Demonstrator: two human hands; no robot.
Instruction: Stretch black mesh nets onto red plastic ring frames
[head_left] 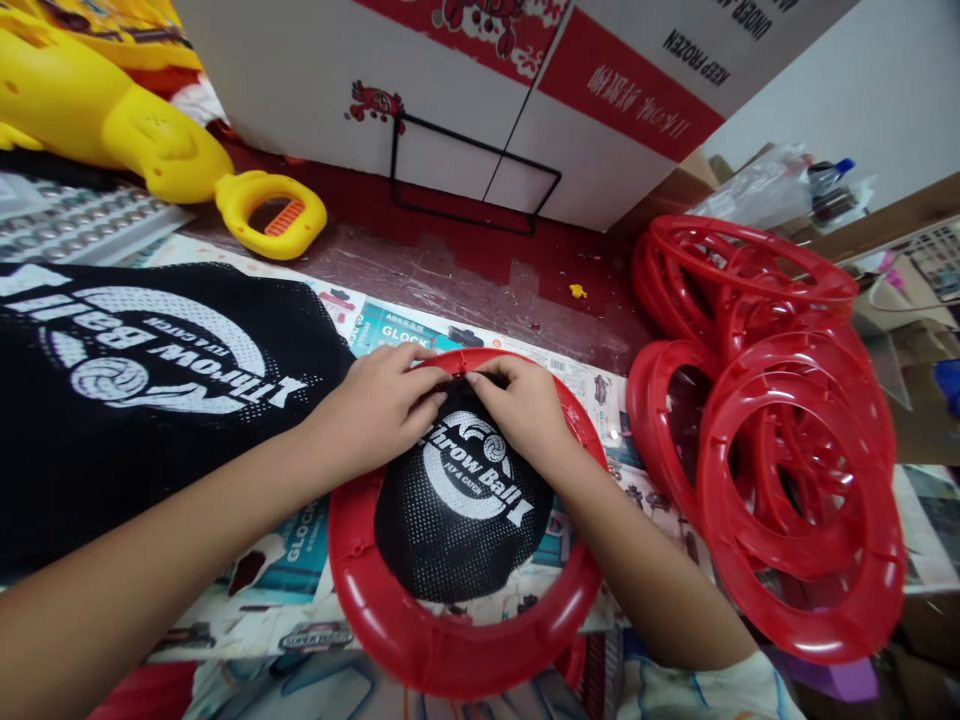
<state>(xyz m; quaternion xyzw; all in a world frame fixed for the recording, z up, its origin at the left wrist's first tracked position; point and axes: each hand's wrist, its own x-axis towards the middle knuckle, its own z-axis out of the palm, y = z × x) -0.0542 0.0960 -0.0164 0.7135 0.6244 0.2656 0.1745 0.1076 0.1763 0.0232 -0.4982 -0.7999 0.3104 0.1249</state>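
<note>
A red plastic ring (pixel 480 655) lies in front of me, partly over the table's near edge. Inside it is a black mesh fabric disc (pixel 465 520) printed "Throw Ball". At the ring's far side, my left hand (pixel 397 395) pinches the top edge of the mesh with thumb and fingers. Close beside it, my right hand (pixel 517 400) has its thumb on the same mesh edge and its fingers curled at the rim. The mesh's lower edge hangs apart from the ring's near side. More black printed mesh fabric (pixel 150 370) lies to the left, partly under my left forearm.
Several red rings (pixel 802 450) are heaped on the right. A yellow plastic toy (pixel 165 150) with a loop handle lies at the back left. Behind stands a large white and red carton (pixel 480 110) with a black wire frame (pixel 476 145) before it. Printed card sheets (pixel 300 545) cover the table.
</note>
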